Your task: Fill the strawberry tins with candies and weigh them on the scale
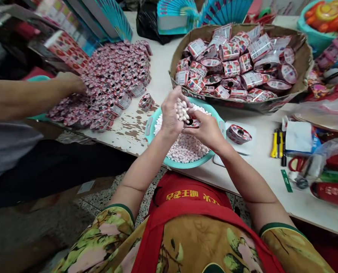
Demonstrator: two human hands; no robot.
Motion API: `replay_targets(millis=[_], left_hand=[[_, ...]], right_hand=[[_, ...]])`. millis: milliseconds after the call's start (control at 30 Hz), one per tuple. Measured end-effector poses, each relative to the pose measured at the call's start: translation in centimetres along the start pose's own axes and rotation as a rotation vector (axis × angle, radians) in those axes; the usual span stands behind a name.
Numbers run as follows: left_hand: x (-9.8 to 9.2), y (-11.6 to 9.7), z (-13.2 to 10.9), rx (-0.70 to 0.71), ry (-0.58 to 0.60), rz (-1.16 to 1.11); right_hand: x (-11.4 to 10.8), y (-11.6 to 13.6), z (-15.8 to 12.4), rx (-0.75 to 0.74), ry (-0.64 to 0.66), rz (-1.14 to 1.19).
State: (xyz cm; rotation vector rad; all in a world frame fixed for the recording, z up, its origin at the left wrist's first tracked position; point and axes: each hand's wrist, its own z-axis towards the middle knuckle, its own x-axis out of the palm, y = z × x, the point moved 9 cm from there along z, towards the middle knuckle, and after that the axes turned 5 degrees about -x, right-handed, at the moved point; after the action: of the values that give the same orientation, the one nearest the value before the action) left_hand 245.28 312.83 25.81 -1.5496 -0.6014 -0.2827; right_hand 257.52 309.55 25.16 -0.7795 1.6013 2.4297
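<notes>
Over a turquoise basin (149,131) heaped with small white candies (187,148), my left hand (170,113) is curled around a handful of the same candies. My right hand (207,129) grips a small red-and-white printed container (194,124) with a dark round opening, close beside the left palm. Another such container (238,134) rests on a white flat device, perhaps a scale (250,146), right of the basin. One more container (146,102) lies on the table to the basin's left.
A cardboard box (307,57) full of printed containers stands behind the basin. At left, another person's arm (29,98) reaches to a big pile of containers (115,76). Yellow cutters (277,144), scissors (296,164) and plastic bags lie at right.
</notes>
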Motion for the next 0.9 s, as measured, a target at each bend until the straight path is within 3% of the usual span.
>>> replay_targets(millis=[100, 200, 900], left_hand=[[-0.7, 0.3, 0.2, 0.122, -0.041, 0.044], [-0.6, 0.4, 0.3, 0.148, -0.043, 0.107], [2.6, 0.7, 0.9, -0.01, 0.083, 0.196]], right_hand=[[0.7, -0.2, 0.4, 0.032, -0.009, -0.018], [0.7, -0.5, 0.3, 0.08, -0.009, -0.037], [-0.7, -1.1, 0.5, 0.168, -0.024, 0.058]])
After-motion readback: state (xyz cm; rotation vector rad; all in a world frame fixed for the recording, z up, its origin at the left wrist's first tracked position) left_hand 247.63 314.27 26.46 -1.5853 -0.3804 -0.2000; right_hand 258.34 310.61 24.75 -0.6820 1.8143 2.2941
